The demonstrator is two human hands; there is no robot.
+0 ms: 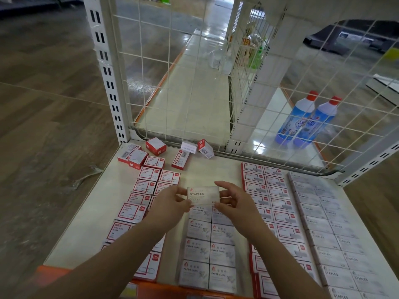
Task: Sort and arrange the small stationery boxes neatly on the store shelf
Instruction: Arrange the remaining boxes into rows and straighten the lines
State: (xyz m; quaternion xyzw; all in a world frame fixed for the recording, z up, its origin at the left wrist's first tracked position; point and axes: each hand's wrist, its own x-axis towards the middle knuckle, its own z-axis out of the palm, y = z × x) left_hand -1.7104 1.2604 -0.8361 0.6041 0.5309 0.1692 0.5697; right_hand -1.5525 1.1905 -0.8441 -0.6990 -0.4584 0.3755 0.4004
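**Staples box held above the shelf**

Above the shelf (90, 223), the left hand (170, 200) and right hand (232, 198) each pinch one end of a white staples box (203, 195), holding it level over the paper-clip box rows (208, 249). Red boxes (138, 203) lie left; staples rows (328, 229) lie right.

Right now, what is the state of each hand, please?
Left hand: fingers pinch the left end of the staples box.
Right hand: fingers pinch the right end of the same box.
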